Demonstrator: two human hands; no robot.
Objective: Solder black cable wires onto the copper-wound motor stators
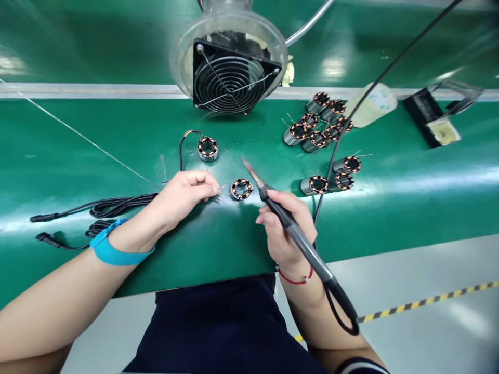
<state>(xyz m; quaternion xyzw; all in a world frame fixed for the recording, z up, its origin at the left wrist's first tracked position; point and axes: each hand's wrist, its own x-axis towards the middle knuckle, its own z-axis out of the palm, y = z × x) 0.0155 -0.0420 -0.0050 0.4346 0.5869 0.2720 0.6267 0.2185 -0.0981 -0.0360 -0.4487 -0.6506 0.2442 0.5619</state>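
My left hand (pixel 186 193) rests on the green bench with its fingers pinched on thin wire leads just left of a small copper-wound stator (pixel 241 188). My right hand (pixel 287 228) grips a black soldering iron (pixel 290 228) like a pen. Its metal tip (pixel 249 169) points up and left, hovering just above and right of that stator. A second stator (pixel 208 148) with red and black leads lies farther back. I wear a blue wrist strap (pixel 113 249) on the left wrist.
A fume fan (pixel 230 78) in a clear housing stands at the back centre. Several wound stators (pixel 319 130) lie at the right. Black cables (pixel 113 206) coil at the left. A soldering stand (pixel 432 122) sits far right. The iron's cord (pixel 374 85) crosses overhead.
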